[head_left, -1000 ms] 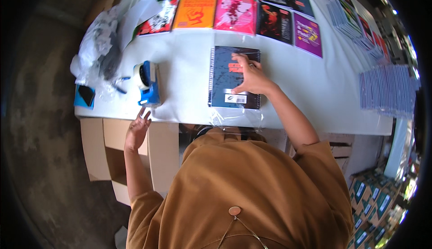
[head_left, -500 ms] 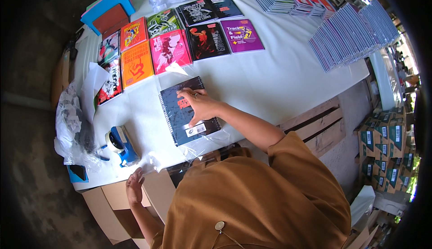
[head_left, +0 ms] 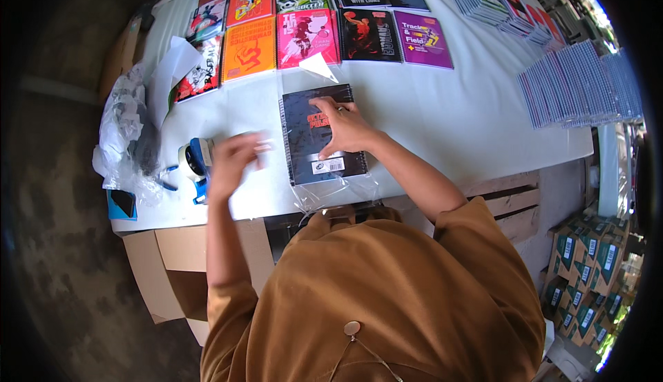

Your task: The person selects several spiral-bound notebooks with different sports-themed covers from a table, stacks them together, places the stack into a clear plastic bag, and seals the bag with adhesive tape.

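Note:
A dark spiral notebook (head_left: 298, 140) lies on the white-covered table in front of me, its coil on the left and a white barcode label near its lower edge. Clear plastic wrap (head_left: 338, 192) sticks out from that lower edge. My right hand (head_left: 343, 128) rests on the cover, thumb and fingers spread apart, pressing on it without closing around it. Between the notebook and a blue tape dispenser (head_left: 200, 159), my left hand (head_left: 235, 163) is raised; its fingers are smeared by motion, and nothing can be made out in them.
Colourful sports notebooks (head_left: 307, 36) lie in rows at the back, with a white paper scrap (head_left: 318, 66) before them. Tall notebook stacks (head_left: 566, 85) stand at right. Crumpled plastic (head_left: 124, 130) lies at left. An open carton (head_left: 183, 249) sits below the front edge; boxes (head_left: 587, 271) are piled at right.
My left hand has risen from beside the table's front edge to above the table, near the tape dispenser. My right hand stays on the notebook. The whole view has shifted.

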Tool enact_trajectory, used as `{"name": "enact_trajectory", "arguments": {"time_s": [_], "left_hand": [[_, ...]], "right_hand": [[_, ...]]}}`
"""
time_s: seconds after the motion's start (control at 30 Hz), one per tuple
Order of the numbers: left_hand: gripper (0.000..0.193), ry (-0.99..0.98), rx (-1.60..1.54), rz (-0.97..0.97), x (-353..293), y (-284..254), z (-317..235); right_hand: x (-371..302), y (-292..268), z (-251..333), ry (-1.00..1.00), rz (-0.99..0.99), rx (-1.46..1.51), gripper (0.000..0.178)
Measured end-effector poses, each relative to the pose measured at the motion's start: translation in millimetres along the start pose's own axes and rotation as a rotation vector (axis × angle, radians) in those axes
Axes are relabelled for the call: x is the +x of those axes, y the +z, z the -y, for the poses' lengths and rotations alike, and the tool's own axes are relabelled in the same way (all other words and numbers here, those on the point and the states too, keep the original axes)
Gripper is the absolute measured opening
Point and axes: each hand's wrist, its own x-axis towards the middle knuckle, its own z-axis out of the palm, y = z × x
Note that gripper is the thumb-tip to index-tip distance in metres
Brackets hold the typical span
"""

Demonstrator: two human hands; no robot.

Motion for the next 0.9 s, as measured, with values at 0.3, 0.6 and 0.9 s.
{"name": "enact_trajectory", "arguments": {"time_s": [0.3, 0.6, 0.9], "left_hand": [[0.053, -0.311, 1.551, 0.328, 99.4, -8.2, 39.8], [0.066, -0.041, -0.507, -0.111, 41.2, 71.1, 65.3], [0.056, 0.303, -0.358, -0.341, 32.4, 51.7, 5.3]], "right_hand": [[-8.0, -2.0, -0.2, 0.059, 0.014, -0.054, 0.117], [-28.5, 4.5, -11.8, 0.26, -0.456, 1.236, 0.086], [-18.6, -36.2, 69.2, -0.218, -0.784, 0.743, 0.071]]}}
